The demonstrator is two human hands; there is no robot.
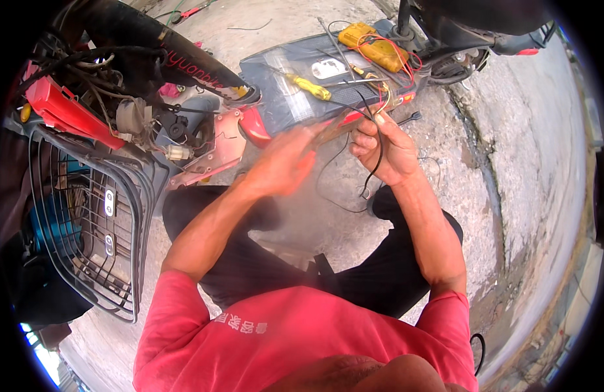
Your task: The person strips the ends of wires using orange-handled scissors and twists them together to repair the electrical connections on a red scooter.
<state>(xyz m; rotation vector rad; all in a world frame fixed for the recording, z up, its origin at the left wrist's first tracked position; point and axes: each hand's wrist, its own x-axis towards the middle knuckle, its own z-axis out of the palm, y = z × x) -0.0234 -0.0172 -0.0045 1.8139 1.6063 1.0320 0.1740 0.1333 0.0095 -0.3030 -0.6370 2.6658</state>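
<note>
My right hand (390,147) is closed, pinching a black cable (381,157) between thumb and fingers. Thin yellowish and white wires (385,97) rise from the pinch toward the scooter's footboard (276,91). My left hand (285,160) is smeared by motion, to the left of the right hand and close to the footboard's red edge. A blurred, dark, elongated shape (333,127) extends from it toward the right hand; its kind cannot be made out. On the grey footboard lie a screwdriver with a yellow handle (312,87) and a yellow multimeter (374,47) with red leads.
The scooter's black column (165,55) leans at the upper left, with exposed wiring and a red panel (70,111). A black wire basket (86,222) stands at the left. A dark wheel-end assembly (455,62) is at the upper right. Cracked concrete (531,170) lies to the right.
</note>
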